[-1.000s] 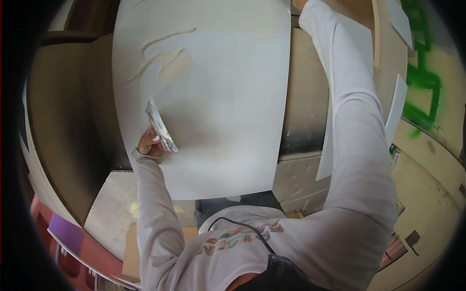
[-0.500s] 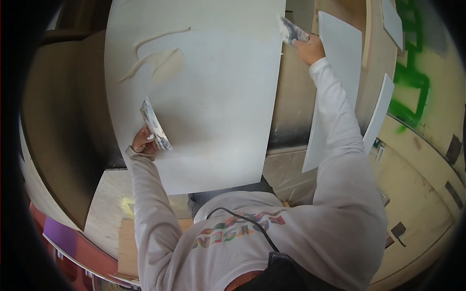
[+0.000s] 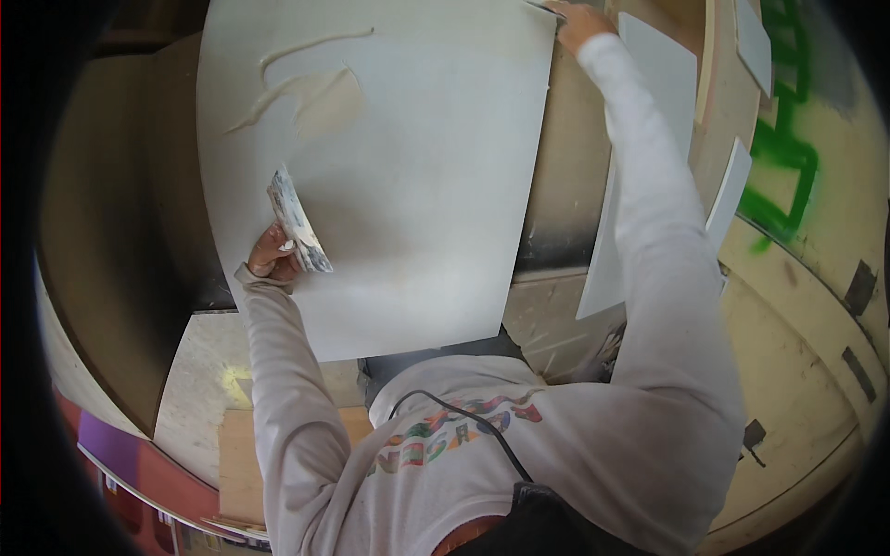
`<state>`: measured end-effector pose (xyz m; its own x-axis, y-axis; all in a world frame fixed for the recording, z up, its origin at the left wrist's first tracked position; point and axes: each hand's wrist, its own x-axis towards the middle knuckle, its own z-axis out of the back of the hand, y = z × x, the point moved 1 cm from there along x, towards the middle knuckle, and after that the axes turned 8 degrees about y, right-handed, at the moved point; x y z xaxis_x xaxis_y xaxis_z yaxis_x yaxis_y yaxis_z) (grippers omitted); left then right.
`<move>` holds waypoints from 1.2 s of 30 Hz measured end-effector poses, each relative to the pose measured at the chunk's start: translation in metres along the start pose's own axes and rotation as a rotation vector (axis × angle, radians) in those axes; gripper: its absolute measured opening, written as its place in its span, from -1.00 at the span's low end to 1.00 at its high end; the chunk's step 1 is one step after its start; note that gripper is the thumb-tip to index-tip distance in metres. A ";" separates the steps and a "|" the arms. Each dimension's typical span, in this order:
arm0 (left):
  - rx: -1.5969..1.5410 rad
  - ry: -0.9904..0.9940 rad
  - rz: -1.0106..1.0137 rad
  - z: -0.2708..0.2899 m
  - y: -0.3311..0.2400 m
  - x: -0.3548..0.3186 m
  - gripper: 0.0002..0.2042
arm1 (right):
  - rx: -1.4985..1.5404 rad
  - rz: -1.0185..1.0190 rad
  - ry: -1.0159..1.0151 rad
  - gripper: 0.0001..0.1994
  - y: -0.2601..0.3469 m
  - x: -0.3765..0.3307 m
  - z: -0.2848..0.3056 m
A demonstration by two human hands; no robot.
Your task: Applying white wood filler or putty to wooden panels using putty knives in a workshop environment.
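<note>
A large white panel (image 3: 417, 204) lies in front of me, with a smear of beige filler (image 3: 331, 102) on its far left part. My left hand (image 3: 271, 253) is closed on a wide putty knife (image 3: 298, 222) whose blade is streaked with dried and fresh filler; it is held over the panel's left side. At the far right edge of the panel, my right hand (image 3: 584, 25) grips a second putty knife (image 3: 541, 8). That blade shows only as a thin strip against the panel's surface, close to the top of the picture.
Narrower white boards (image 3: 654, 83) lie to the right of the panel, with another white strip (image 3: 730, 199) farther right. Green spray paint (image 3: 788, 185) marks the pale surface (image 3: 807, 343) beyond. A brown board (image 3: 111, 232) with dark overspray lies left. A black cord (image 3: 464, 415) hangs across my shirt.
My right hand and its putty knife have moved farther away along the panel's right edge, the blade now turned nearly edge-on. My left hand has shifted slightly up in the picture.
</note>
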<state>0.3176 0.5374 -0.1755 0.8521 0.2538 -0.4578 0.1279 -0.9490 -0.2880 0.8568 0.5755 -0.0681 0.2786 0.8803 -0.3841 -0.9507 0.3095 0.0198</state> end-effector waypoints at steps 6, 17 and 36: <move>-0.079 0.027 -0.021 -0.027 -0.001 0.000 -0.58 | -0.028 0.098 0.180 -0.56 0.024 -0.085 -0.046; -0.091 0.103 -0.024 -0.041 -0.008 0.009 -0.62 | 1.164 -0.789 0.149 -0.72 -0.108 -0.061 -0.115; -0.131 0.026 -0.023 -0.027 -0.003 -0.001 -0.60 | 1.616 -0.311 0.002 -0.79 -0.078 0.010 -0.007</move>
<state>0.3295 0.5351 -0.1516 0.8607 0.2722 -0.4303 0.2112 -0.9598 -0.1848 0.9329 0.5574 -0.0802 0.4187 0.7165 -0.5579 0.2569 0.4958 0.8296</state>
